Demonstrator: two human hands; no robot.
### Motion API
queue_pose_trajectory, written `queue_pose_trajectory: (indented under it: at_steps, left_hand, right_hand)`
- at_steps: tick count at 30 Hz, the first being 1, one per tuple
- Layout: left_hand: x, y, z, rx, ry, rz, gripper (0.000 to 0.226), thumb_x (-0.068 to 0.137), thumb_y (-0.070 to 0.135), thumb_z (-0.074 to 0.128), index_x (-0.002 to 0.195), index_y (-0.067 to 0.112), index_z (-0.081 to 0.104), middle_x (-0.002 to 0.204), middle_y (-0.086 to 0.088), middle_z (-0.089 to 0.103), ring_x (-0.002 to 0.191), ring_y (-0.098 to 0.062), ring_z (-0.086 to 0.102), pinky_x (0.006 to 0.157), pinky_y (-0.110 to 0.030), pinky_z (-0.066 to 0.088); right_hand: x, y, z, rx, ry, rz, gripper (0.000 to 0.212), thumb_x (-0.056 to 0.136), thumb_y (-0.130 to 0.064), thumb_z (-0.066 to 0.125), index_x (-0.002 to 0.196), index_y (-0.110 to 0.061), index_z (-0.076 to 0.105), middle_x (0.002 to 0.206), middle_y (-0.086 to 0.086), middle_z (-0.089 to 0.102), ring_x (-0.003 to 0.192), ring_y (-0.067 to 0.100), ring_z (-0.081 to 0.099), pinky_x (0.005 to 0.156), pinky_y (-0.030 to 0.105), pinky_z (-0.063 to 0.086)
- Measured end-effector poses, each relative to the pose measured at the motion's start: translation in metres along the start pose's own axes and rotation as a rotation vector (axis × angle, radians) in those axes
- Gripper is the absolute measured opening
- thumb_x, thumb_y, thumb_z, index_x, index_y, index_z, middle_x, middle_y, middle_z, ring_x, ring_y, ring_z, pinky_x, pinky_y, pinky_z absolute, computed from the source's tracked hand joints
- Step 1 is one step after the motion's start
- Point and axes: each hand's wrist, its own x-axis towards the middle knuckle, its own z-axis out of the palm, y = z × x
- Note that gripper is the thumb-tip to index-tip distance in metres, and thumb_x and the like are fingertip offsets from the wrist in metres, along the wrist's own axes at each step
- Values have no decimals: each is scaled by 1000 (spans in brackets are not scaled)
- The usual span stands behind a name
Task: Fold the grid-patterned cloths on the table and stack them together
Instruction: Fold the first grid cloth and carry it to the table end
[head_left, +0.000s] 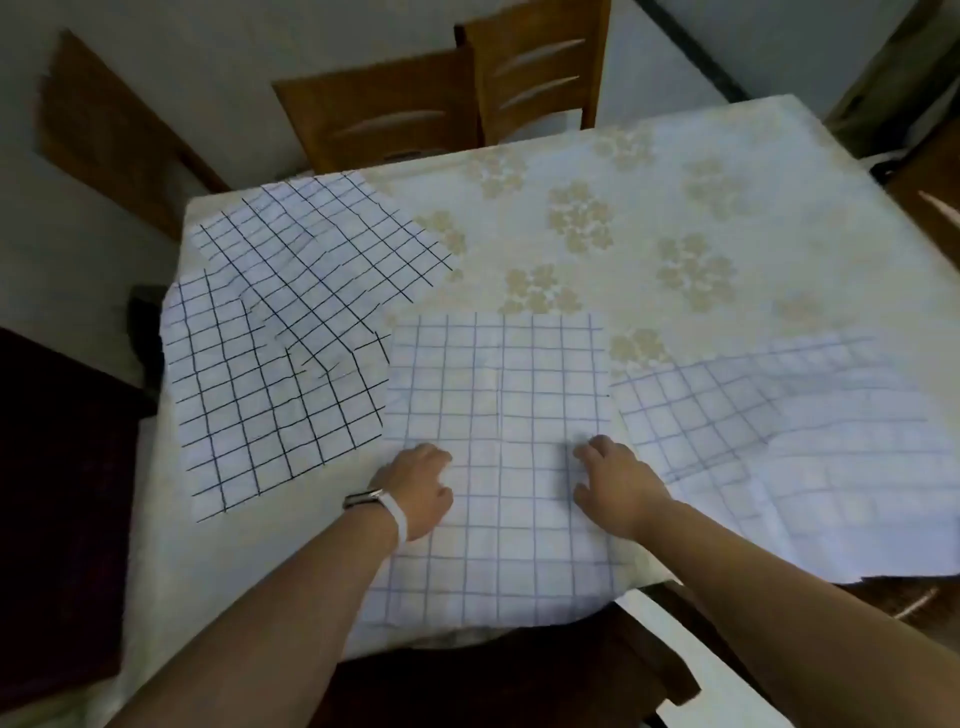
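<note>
A white cloth with a pale blue grid lies flat in front of me, reaching over the table's near edge. My left hand rests on its left side and my right hand on its right side, both palms down with fingers curled on the fabric. To the left lie two overlapping cloths with dark grid lines: one far left and one nearer. Another pale blue grid cloth lies rumpled at the right, over the table's edge.
The table wears a cream cover with beige flower prints. Two wooden chairs stand behind the far edge, and another wooden piece sits at the right. A dark seat shows below the near edge.
</note>
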Motion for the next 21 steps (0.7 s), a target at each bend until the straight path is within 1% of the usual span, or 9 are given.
queue_pose_trajectory:
  at_steps: [2, 4, 6, 9, 13, 16, 19, 21]
  left_hand:
    - [10, 5, -1, 28, -1, 11, 54, 91, 34, 44, 143, 23, 34, 154, 0, 26, 138, -21, 29, 110, -39, 33]
    - [18, 9, -2, 88, 13, 23, 56, 92, 32, 44, 146, 22, 31, 156, -1, 23, 140, -21, 26, 111, -39, 31]
    - [27, 10, -3, 164, 55, 22, 53, 92, 30, 43, 143, 21, 34, 150, -1, 32, 134, -22, 33, 105, -40, 37]
    - [40, 8, -9, 234, 97, -6, 41, 92, 26, 44, 133, 20, 43, 137, -2, 41, 123, -24, 40, 94, -39, 42]
    - [53, 1, -12, 313, 114, 48, 31, 93, 20, 44, 123, 17, 48, 125, -5, 46, 112, -24, 44, 85, -36, 40]
    - [60, -2, -12, 339, 134, 93, 23, 93, 16, 42, 113, 15, 52, 116, -6, 49, 104, -24, 46, 75, -33, 34]
    - [64, -5, -9, 372, 132, 150, 18, 92, 15, 43, 104, 14, 55, 108, -5, 51, 101, -25, 47, 69, -32, 29]
    - [64, -9, -7, 355, 155, 184, 12, 89, 12, 49, 96, 12, 59, 100, -6, 55, 94, -27, 51, 67, -33, 31]
  right_hand:
    - [9, 2, 0, -11, 39, -9, 52, 92, -33, 49, 140, -14, 40, 143, 8, 36, 126, 29, 40, 95, 41, 44]
    - [18, 4, 1, -23, 37, -20, 54, 91, -32, 50, 141, -15, 38, 145, 8, 35, 128, 28, 38, 96, 41, 44]
    - [25, 5, 4, -47, 32, -23, 56, 91, -30, 49, 143, -16, 36, 145, 8, 36, 129, 28, 38, 97, 43, 44]
    - [34, 9, 2, -129, 61, -44, 52, 90, -27, 50, 139, -15, 40, 137, 9, 42, 121, 29, 44, 89, 40, 46]
    - [46, 15, 3, -178, 86, -29, 37, 89, -21, 49, 124, -12, 48, 126, 9, 45, 112, 30, 46, 79, 36, 42]
    - [52, 19, 4, -158, 129, -48, 30, 84, -17, 55, 113, -8, 56, 116, 12, 50, 103, 33, 50, 71, 35, 37]
    - [54, 19, 5, -155, 137, -71, 23, 68, -10, 72, 88, -5, 63, 92, 15, 57, 80, 37, 57, 58, 34, 34]
    - [56, 21, 7, -171, 165, -76, 25, 58, -10, 78, 77, -7, 63, 82, 12, 57, 69, 33, 57, 52, 32, 33]
